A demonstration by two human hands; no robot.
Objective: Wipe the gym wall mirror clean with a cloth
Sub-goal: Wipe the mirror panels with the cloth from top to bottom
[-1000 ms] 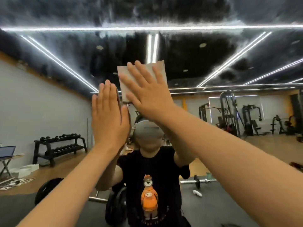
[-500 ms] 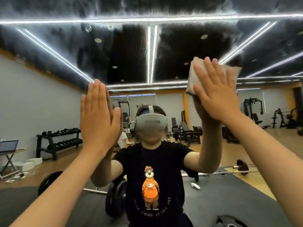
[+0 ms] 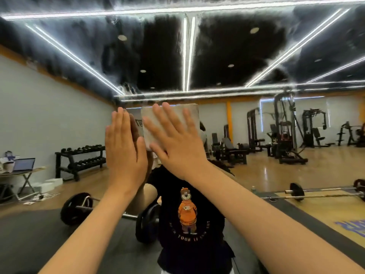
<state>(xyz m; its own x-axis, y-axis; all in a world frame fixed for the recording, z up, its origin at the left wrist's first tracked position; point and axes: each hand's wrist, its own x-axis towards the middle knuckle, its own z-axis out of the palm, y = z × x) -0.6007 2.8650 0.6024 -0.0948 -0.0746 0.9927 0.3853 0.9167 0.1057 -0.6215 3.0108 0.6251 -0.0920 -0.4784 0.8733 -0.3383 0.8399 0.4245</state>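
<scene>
Recorder: Mirror (image 3: 256,56) is filling your whole view. Hazy streaks (image 3: 98,46) are lying across its upper part, over the reflected ceiling, and the glass lower down is reading clearer. Judgement: the top band is still needing passes.

Checker: You are raising both arms to face height. Your left hand (image 3: 124,153) is lying flat, fingers straight and pressed together, meeting its own reflection. It is probably bracing you against the glass while the other arm is working.

Recorder: Your right hand (image 3: 177,147) is spreading its fingers wide over the cloth (image 3: 194,119) and pressing it flat to the mirror. You are not pinching or curling round it. An open palm is likely spreading the pressure over the whole folded square.

Checker: The cloth is sitting on the glass just beside your left hand, at the centre of the view, below the streaked band.

Recorder: Against half a second ago, you are bringing the cloth hand back leftward and lower. It was well apart from the left hand then, up to the right. The left hand is keeping its flat pose. Your reflected head, visible then, is now hiding behind both hands.
</scene>
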